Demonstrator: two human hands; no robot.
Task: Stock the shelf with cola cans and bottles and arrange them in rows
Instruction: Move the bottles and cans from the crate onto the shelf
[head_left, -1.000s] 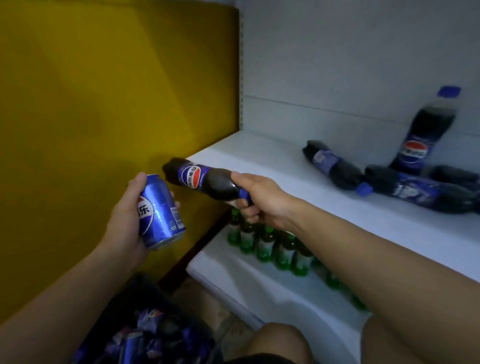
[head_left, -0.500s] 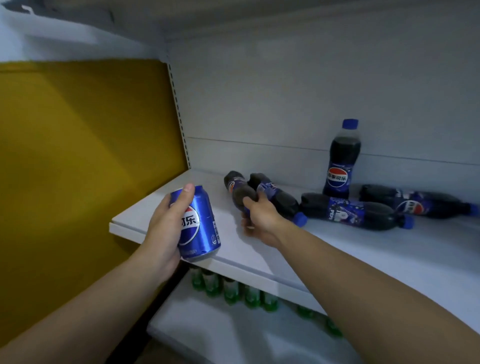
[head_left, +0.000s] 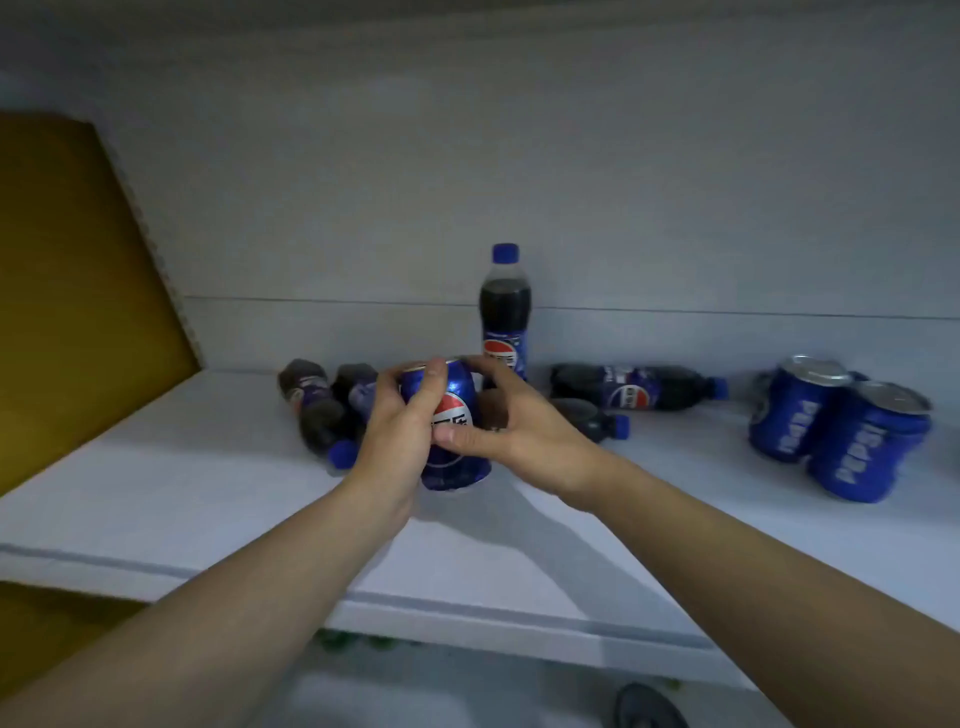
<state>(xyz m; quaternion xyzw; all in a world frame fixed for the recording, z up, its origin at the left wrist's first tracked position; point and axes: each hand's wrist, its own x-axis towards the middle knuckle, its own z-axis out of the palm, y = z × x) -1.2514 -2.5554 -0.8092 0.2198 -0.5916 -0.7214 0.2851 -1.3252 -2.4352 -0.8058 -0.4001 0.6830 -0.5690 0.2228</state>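
A blue cola can (head_left: 457, 415) stands upright just above the white shelf (head_left: 208, 493), gripped by both hands. My left hand (head_left: 400, 431) wraps its left side, and my right hand (head_left: 514, 431) clasps its right side with the thumb across the front. Two cola bottles (head_left: 317, 410) lie on the shelf just left of my hands. One bottle (head_left: 505, 312) stands upright against the back wall. Another bottle (head_left: 639, 388) lies on its side to the right, and a smaller-looking one (head_left: 597, 422) lies partly hidden behind my right hand.
Two blue cans (head_left: 836, 426) lean at the right end of the shelf. A yellow side panel (head_left: 67, 291) closes off the left. A lower shelf (head_left: 467, 691) with green bottle tops shows below the front edge.
My right hand let go of the bottle, which now lies on the shelf, and came over onto the can. My left hand carried the can rightward over the shelf. The view swung right.
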